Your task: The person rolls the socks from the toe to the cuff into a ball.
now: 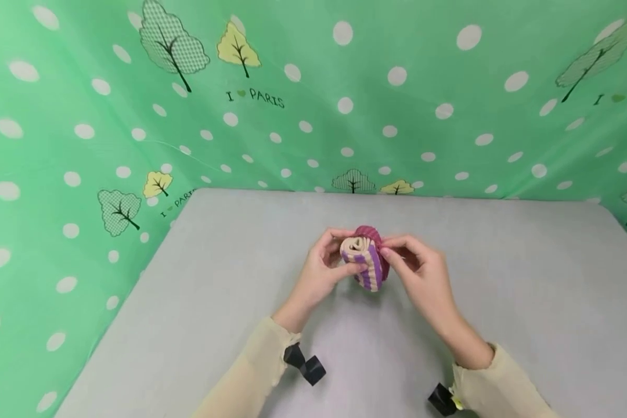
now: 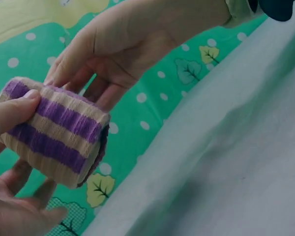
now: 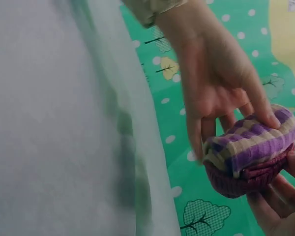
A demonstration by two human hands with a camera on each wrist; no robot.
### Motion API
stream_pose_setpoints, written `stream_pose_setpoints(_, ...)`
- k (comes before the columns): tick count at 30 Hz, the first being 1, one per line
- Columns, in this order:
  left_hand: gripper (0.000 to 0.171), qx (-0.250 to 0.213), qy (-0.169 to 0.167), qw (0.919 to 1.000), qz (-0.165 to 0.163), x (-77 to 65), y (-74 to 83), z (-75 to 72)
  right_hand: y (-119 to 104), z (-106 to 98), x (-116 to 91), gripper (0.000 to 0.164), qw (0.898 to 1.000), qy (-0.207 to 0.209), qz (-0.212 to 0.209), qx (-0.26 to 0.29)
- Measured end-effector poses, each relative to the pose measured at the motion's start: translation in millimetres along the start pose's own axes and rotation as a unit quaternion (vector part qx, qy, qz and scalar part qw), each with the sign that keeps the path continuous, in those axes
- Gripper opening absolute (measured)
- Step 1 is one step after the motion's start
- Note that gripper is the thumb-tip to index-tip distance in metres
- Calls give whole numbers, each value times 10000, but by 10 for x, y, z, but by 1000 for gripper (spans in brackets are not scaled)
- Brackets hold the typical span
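Note:
A bundle of rolled-up socks (image 1: 363, 264) is held up between both hands over the table. Its one side is ribbed knit in purple and beige stripes, the other a maroon ribbed knit (image 3: 231, 184). Beige folds coil at the end facing the left hand in the head view. My left hand (image 1: 319, 267) grips the roll, thumb across the stripes and fingers behind. On the opposite side, my right hand (image 1: 423, 270) pinches the maroon knit between thumb and fingertips. In the left wrist view the right thumb (image 2: 19, 108) overlaps... the striped face from the left edge.
A grey-topped table (image 1: 214, 255) spreads beneath the hands. Green dotted cloth (image 1: 313, 104) with printed trees hangs behind it and along both sides. Black straps or mounts (image 1: 312, 370) sit by the sleeved wrists.

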State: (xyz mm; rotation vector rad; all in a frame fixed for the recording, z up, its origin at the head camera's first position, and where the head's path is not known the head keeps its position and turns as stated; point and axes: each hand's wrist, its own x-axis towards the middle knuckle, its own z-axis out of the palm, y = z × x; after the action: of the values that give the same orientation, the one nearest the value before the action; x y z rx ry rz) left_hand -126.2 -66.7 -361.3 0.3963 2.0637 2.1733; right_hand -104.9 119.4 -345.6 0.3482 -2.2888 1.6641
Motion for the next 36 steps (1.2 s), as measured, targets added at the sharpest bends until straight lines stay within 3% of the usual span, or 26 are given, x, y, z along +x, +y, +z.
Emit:
stream_pose_setpoints(5,49,-99,15,9999,102,-16,39,54,-27,-15,-21,6,9991,156,-269,-275)
stream_pose_setpoints(8,45,473,201,9984,217,-47,28,89,-9,8,-85,6,9994,101,-302,95)
stream_pose_setpoints(12,39,1469,574,9868,378,-51,-25,115,23,52,-175,10,9973,-326,-518,413)
stream_pose_setpoints(16,39,1956,1049,9737,504,40,-8,100,36,103,-131,11,9900,-737,-1176,-248)
stream_pose_setpoints(20,42,1854,1390,9725,236,118,60,105,59,141,-84,10,9785,-738,-1531,-1167)
stream_pose_setpoints(22,44,1563,1293,9792,15,128,91,130,76,153,-73,6,9790,-556,-1375,-1401)
stream_pose_setpoints(24,48,1112,958,9891,-133,112,126,154,93,150,-53,3,9832,-296,-1089,-1437)
stream_pose_setpoints(26,53,632,524,9963,-241,80,165,156,103,133,-29,6,9892,-23,-788,-1234)
stream_pose_setpoints(29,61,173,52,9996,-230,29,186,109,108,88,-12,7,9954,221,-550,-752)
stream_pose_setpoints(36,63,431,98,9990,-23,28,96,58,123,57,-32,8,9957,65,-857,-332)
